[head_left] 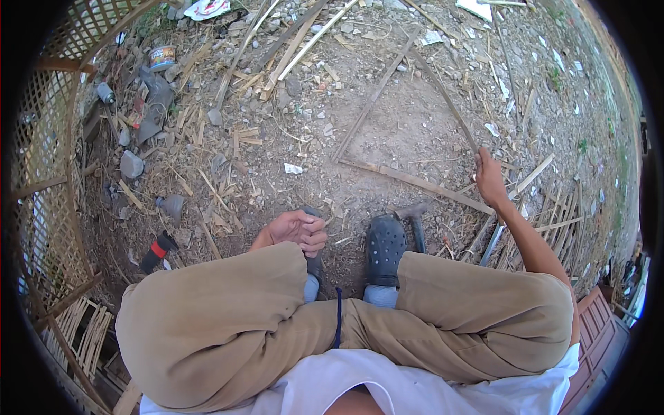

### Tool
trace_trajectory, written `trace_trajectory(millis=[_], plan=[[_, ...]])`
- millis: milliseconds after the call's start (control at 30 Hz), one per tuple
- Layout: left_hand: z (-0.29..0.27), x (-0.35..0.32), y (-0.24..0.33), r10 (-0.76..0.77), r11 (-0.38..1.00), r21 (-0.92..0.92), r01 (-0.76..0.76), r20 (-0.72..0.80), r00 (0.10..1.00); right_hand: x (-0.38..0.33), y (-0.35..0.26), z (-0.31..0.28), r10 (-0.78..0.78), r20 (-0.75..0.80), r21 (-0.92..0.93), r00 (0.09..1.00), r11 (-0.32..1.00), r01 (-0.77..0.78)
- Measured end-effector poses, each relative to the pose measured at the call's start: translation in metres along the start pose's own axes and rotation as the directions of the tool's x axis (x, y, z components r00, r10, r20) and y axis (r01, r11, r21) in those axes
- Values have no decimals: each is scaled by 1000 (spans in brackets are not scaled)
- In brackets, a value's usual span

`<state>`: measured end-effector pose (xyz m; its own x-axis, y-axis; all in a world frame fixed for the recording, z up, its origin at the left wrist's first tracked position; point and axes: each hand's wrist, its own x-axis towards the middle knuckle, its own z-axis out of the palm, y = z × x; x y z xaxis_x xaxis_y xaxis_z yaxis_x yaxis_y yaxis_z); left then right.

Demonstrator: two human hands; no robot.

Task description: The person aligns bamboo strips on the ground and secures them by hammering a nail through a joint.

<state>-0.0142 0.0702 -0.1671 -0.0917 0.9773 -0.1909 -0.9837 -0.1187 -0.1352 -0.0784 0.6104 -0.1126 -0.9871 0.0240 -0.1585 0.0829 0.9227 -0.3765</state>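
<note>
Bamboo: the right hand (490,181), out at far right, closes round the end of a thin dark bamboo strip (446,100) lying across the dirt ground (408,131), angled away as if lifted clear. The left hand (296,230) rests loosely curled, holding nothing, on the near knee.

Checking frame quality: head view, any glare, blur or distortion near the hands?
Head view: even daylight, soft shadows, no glare; fisheye bends the lattice fence at the rim, corners black; right hand on a bamboo strip and left hand both sharp.
</note>
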Motion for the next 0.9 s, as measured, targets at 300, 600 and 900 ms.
trace_trajectory(millis=[300,600,900], plan=[[14,28,33,416,754,632,-178,-249,875,-31,-47,13,70,-25,28,997,997,-70],[36,144,155,842,-519,666,535,294,452,-59,-95,3,66,72,104,995,992,-73],[34,120,115,901,-287,830,478,65,429,-63,-75,20,-5,73,-38,997,999,8]])
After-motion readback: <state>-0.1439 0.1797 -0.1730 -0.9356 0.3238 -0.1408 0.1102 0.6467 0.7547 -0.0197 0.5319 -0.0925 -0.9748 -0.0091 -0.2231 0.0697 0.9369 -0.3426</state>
